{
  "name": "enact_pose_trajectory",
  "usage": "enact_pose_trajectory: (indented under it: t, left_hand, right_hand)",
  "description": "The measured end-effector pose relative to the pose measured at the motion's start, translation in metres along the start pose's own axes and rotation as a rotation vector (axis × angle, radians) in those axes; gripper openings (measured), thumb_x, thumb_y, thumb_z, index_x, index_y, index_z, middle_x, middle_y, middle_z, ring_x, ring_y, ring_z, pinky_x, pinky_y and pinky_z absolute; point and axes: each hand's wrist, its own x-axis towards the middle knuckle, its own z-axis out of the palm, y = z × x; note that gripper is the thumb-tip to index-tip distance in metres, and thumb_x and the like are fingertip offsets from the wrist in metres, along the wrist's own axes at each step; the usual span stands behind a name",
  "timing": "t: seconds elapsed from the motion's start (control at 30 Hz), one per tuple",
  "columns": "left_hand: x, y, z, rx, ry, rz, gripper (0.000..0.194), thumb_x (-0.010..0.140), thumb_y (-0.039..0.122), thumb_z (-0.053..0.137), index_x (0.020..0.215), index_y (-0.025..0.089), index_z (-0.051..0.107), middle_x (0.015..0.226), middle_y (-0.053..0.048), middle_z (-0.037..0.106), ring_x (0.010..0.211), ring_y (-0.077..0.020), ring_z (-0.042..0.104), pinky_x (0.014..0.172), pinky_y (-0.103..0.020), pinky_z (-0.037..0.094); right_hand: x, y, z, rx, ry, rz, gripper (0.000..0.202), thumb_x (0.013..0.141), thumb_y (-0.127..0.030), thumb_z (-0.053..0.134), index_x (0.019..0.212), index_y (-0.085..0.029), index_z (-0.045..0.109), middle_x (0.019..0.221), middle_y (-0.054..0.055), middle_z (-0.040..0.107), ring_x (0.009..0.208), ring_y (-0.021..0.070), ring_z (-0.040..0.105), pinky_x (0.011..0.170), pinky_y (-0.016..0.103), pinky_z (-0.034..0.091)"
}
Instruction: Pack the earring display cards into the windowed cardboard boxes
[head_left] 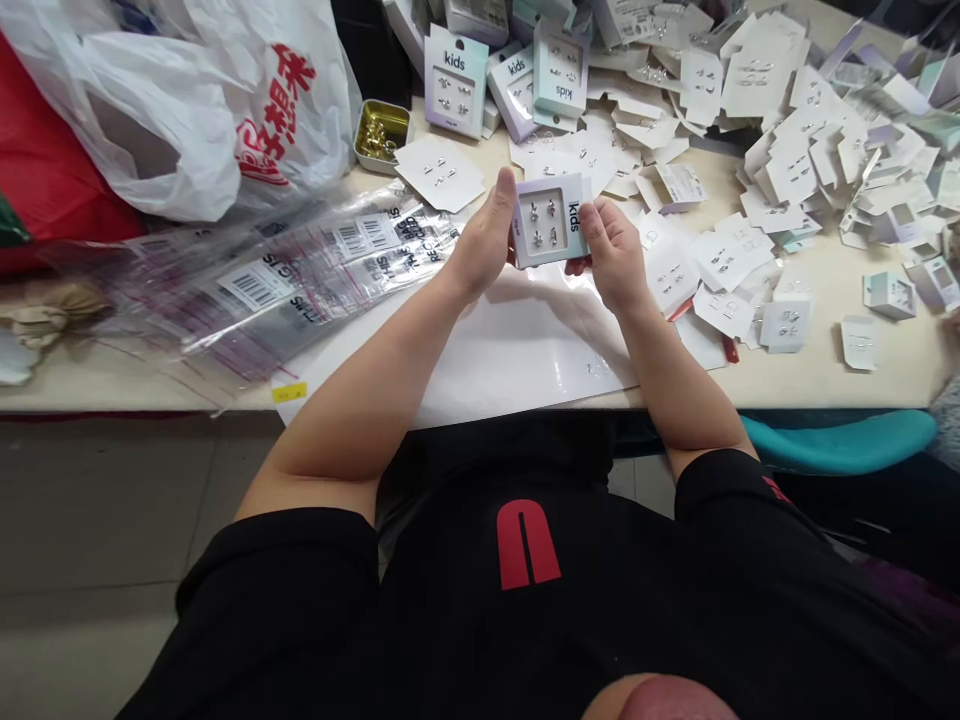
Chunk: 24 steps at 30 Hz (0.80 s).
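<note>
A small earring box [538,252] printed "kids" is held between both hands above the table's near side. Through its window several silvery earrings show, and it is turned sideways, the lettering at the right end. My left hand [486,238] grips the left end, thumb up along the edge. At the right end, my right hand [616,250] pinches the box between thumb and fingers. A white sheet [517,350] lies below the hands. Just beyond is a white earring card [440,172] with silvery pieces, beside a small tin [358,160] of gold-coloured pieces.
Clear plastic bags with barcodes [255,285] and a white carrier bag [180,110] cover the left. More "kids" boxes [454,80] stand at the back. Loose earring cards [795,165] are heaped across the right. A teal chair edge [847,440] juts out below the table.
</note>
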Motion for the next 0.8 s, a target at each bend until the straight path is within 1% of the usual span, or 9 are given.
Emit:
enact_pose_trajectory:
  t: [0.1,0.2,0.33,0.47,0.53,0.6,0.67,0.73,0.8]
  left_hand:
    - [-0.005,-0.002,0.012,-0.101,0.035,-0.004,0.077,0.103,0.091,0.024,0.113,0.026,0.065,0.091,-0.009,0.078,0.082,-0.0271,0.080,0.054,-0.034,0.055]
    - [-0.004,-0.005,0.015,-0.115,0.067,0.009,0.069,0.104,0.089,0.032,0.110,0.026,0.060,0.089,-0.008,0.077,0.077,-0.0255,0.080,0.048,-0.032,0.051]
    - [0.000,-0.005,0.011,-0.086,0.077,0.040,0.069,0.105,0.087,0.033,0.106,0.024,0.061,0.089,-0.007,0.076,0.073,-0.0226,0.079,0.047,-0.029,0.050]
    - [0.000,0.002,0.010,-0.073,0.077,0.048,0.066,0.107,0.084,0.037,0.101,0.023,0.061,0.086,-0.007,0.075,0.071,-0.0216,0.078,0.047,-0.029,0.051]
    - [-0.001,0.003,0.010,-0.067,0.086,0.036,0.066,0.106,0.085,0.038,0.101,0.024,0.061,0.086,-0.007,0.074,0.071,-0.0216,0.078,0.048,-0.030,0.051]
    - [0.001,0.001,0.009,-0.067,0.092,0.021,0.069,0.104,0.088,0.036,0.104,0.024,0.061,0.088,-0.007,0.075,0.072,-0.0217,0.078,0.049,-0.030,0.052]
    - [0.005,-0.004,0.004,-0.077,0.088,-0.005,0.073,0.102,0.091,0.032,0.109,0.025,0.062,0.091,-0.008,0.075,0.076,-0.0229,0.078,0.052,-0.031,0.055]
    - [0.013,-0.011,-0.003,-0.089,0.092,-0.030,0.075,0.101,0.093,0.029,0.116,0.027,0.061,0.098,-0.009,0.076,0.086,-0.0251,0.080,0.063,-0.034,0.061]
    - [0.021,-0.018,-0.010,-0.077,0.151,-0.004,0.075,0.102,0.092,0.027,0.125,0.028,0.059,0.113,-0.011,0.075,0.101,-0.0270,0.079,0.080,-0.040,0.065]
  right_hand:
    - [-0.002,-0.001,0.006,-0.003,-0.014,0.027,0.068,0.095,-0.094,0.051,0.105,-0.027,0.060,0.080,0.000,0.061,0.063,0.0154,0.063,0.055,0.030,0.054]
    - [-0.005,-0.003,0.009,0.003,-0.023,0.022,0.072,0.091,-0.098,0.052,0.109,-0.028,0.059,0.083,0.001,0.062,0.063,0.0159,0.063,0.055,0.032,0.055]
    - [-0.007,-0.008,0.009,0.016,-0.043,0.023,0.077,0.086,-0.101,0.055,0.113,-0.029,0.059,0.087,0.001,0.066,0.062,0.0159,0.063,0.058,0.034,0.057]
    - [-0.012,-0.015,0.009,-0.039,-0.058,0.044,0.081,0.087,-0.103,0.051,0.119,-0.029,0.061,0.092,0.003,0.070,0.068,0.0177,0.068,0.065,0.036,0.060]
    - [-0.015,-0.017,0.010,-0.055,-0.050,0.049,0.079,0.089,-0.101,0.051,0.119,-0.029,0.061,0.095,0.004,0.071,0.071,0.0182,0.069,0.068,0.036,0.061]
    - [-0.017,-0.017,0.011,-0.053,-0.045,0.059,0.073,0.091,-0.097,0.053,0.114,-0.028,0.061,0.092,0.004,0.070,0.072,0.0180,0.068,0.067,0.035,0.060]
    - [-0.015,-0.017,0.009,-0.026,-0.028,0.081,0.062,0.096,-0.089,0.056,0.102,-0.027,0.058,0.081,0.002,0.063,0.066,0.0159,0.062,0.061,0.032,0.056]
    - [-0.004,-0.017,0.004,0.013,0.015,0.123,0.052,0.101,-0.076,0.059,0.089,-0.026,0.052,0.069,-0.003,0.051,0.057,0.0122,0.051,0.052,0.027,0.047]
    - [0.018,-0.019,-0.002,0.050,0.065,0.203,0.045,0.106,-0.058,0.063,0.080,-0.025,0.048,0.065,-0.005,0.042,0.053,0.0094,0.042,0.047,0.022,0.038]
